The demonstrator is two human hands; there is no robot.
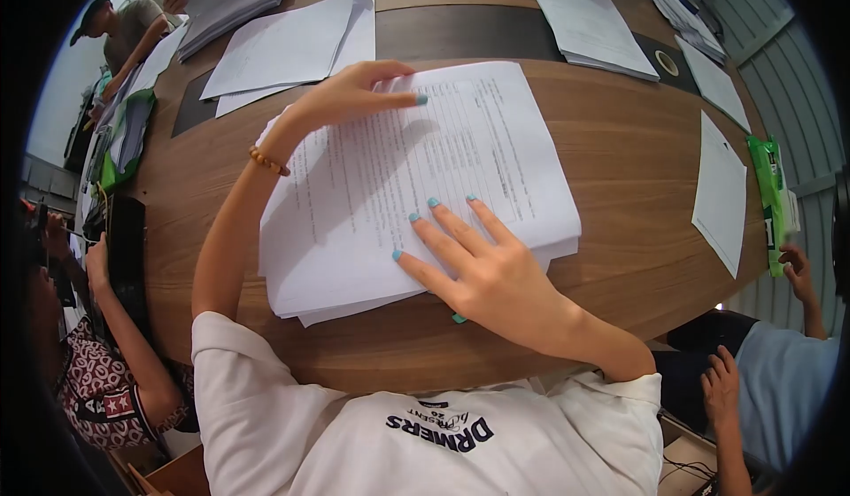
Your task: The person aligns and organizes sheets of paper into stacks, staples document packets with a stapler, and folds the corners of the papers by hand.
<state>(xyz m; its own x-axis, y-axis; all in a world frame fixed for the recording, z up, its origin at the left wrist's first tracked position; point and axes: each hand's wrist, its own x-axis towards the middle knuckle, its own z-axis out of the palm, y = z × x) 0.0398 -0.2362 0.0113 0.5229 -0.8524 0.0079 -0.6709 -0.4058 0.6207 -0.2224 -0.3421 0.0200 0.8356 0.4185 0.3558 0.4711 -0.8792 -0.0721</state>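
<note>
A thick stack of printed paper sheets [496, 177] lies on the wooden table right before me, its lower sheets sticking out unevenly at the near edge. At the stack's far edge is my left hand [367, 93], thumb stretched over the top sheet and the other fingers bent toward the far edge, partly hidden. A beaded bracelet [268, 161] circles that wrist. My right hand [482, 266] rests flat on the near right part of the top sheet, fingers spread. Both hands have blue-painted nails. A small green thing pokes out under the right hand, too hidden to name.
More paper piles [283, 45] sit at the far left, with another pile [589, 23] at the far right. A tape roll [667, 62], a loose sheet [722, 195] and a green packet [772, 195] are along the right side. Other people sit or stand on both sides.
</note>
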